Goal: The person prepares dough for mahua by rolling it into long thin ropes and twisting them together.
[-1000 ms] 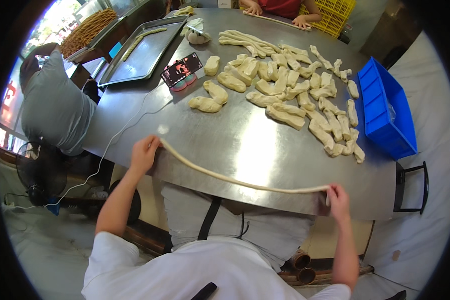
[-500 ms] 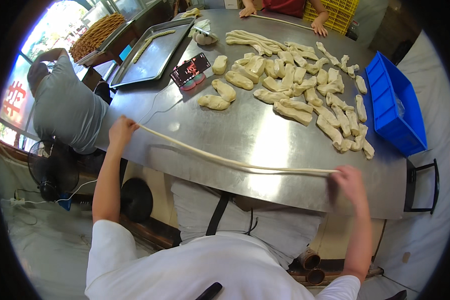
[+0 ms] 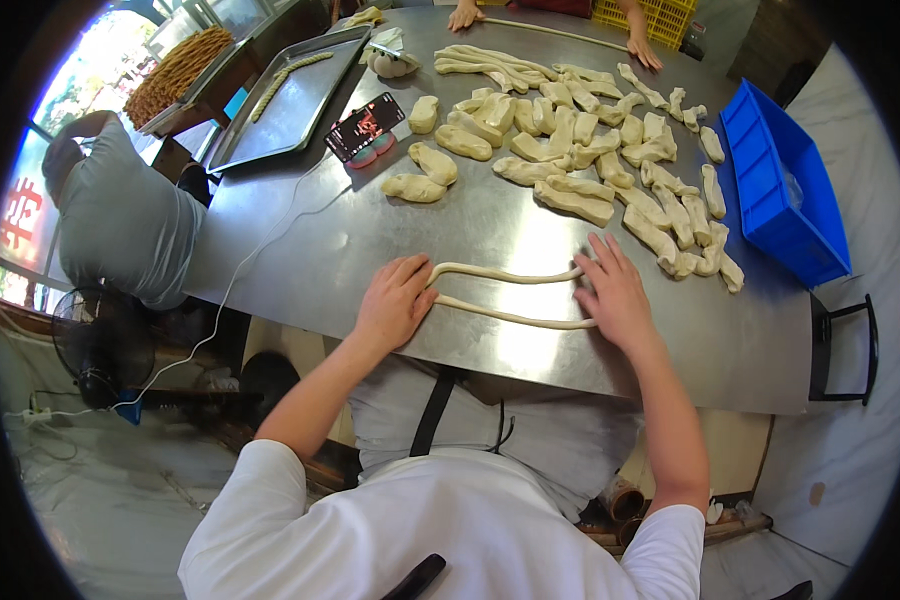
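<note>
A long thin dough rope (image 3: pixel 510 276) lies on the steel table in front of me, doubled into two roughly parallel strands. My left hand (image 3: pixel 395 303) rests on its left end, fingers stretched out over the strands. Over the right end is my right hand (image 3: pixel 615 293), its fingers spread and the palm low to the table. Both hands cover the ends of the strands, so how they run there is hidden. Beyond the rope, many pale dough pieces (image 3: pixel 575 200) lie in a loose heap, and a few (image 3: pixel 415 187) sit apart on the left.
The steel table (image 3: pixel 280 270) also bears a phone (image 3: pixel 365 128) on a stand with a white cable, and a metal tray (image 3: pixel 315 105) holding a twisted dough strand. At right is a blue crate (image 3: pixel 785 190). Across the table, another person's hands (image 3: pixel 642 48) are at a dough strip.
The single rope stretched wide between my hands is now doubled into two strands. My hands have come inward, and my fingers have opened onto the dough.
</note>
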Available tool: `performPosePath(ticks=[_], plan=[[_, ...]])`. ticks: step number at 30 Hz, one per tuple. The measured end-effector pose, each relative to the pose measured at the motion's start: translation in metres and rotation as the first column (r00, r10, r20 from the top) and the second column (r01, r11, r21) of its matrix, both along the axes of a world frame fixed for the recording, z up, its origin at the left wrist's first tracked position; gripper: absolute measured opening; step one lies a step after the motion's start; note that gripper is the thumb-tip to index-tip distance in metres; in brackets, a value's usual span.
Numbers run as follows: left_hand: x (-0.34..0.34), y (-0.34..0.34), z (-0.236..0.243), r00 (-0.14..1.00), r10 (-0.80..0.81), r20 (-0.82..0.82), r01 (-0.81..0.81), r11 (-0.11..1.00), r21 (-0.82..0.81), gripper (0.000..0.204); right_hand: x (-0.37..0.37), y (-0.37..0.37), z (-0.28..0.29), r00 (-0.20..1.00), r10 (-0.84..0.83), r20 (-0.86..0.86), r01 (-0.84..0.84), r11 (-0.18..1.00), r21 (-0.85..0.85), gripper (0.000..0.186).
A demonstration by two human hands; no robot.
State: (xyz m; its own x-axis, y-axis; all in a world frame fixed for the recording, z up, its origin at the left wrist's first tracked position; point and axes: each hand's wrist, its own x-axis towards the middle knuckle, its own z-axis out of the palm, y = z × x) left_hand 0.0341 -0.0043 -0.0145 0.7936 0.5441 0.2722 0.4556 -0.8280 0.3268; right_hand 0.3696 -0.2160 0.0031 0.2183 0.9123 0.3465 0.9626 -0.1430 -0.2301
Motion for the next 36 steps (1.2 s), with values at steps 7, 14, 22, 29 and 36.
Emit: performPosePath(ticks=[7,14,22,29,36], plan=[[-0.018,-0.014,-0.003,0.803,0.421,0.421,0.431,0.078,-0.899,0.028,0.034,-0.01,-0.015,0.94,-0.204,-0.274,0.239,0.966,0.103,0.011],[-0.028,0.036,0.007,0.727,0.595,0.341,0.179,0.316,-0.932,0.031,0.01,-0.004,-0.014,0.981,-0.152,-0.124,0.154,0.988,0.007,0.012],[-0.022,0.059,-0.016,0.634,0.622,0.46,0.104,0.521,-0.847,0.03,-0.004,0.017,-0.018,0.991,-0.018,-0.135,0.02,1.0,0.015,0.013],[-0.052,0.094,-0.016,0.669,0.577,0.469,-0.03,0.652,-0.758,0.024,-0.013,-0.008,0.012,0.95,-0.247,-0.189,0.234,0.968,-0.089,0.016],[-0.02,0.068,-0.007,0.921,0.389,0.0,-0.385,0.912,-0.143,0.024,0.003,-0.037,-0.017,0.957,-0.289,-0.007,0.281,0.937,-0.21,0.022]])
